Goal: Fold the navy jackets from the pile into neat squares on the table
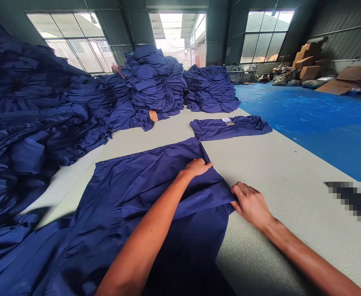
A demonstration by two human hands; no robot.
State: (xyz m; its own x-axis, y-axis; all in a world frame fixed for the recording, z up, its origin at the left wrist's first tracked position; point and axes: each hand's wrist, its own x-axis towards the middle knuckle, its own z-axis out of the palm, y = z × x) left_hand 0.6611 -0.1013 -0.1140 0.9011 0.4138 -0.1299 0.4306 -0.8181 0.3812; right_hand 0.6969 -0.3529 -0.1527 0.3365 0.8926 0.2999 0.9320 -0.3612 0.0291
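A dark blue garment (131,197) lies spread on the grey table (275,172), partly folded over itself. My left hand (196,167) rests on the garment near its far right corner, fingers together and flat against the cloth. At the edge of the folded flap sits my right hand (250,203), its fingers curled and pinching the cloth's right edge. A folded blue garment (229,127) with a white label lies further back on the table.
Tall heaps of the same blue garments fill the left side (29,111) and the far end of the table (155,82). A blue floor (316,119) lies to the right, with cardboard boxes (309,61) at the far wall. A pixelated patch (352,201) sits at right.
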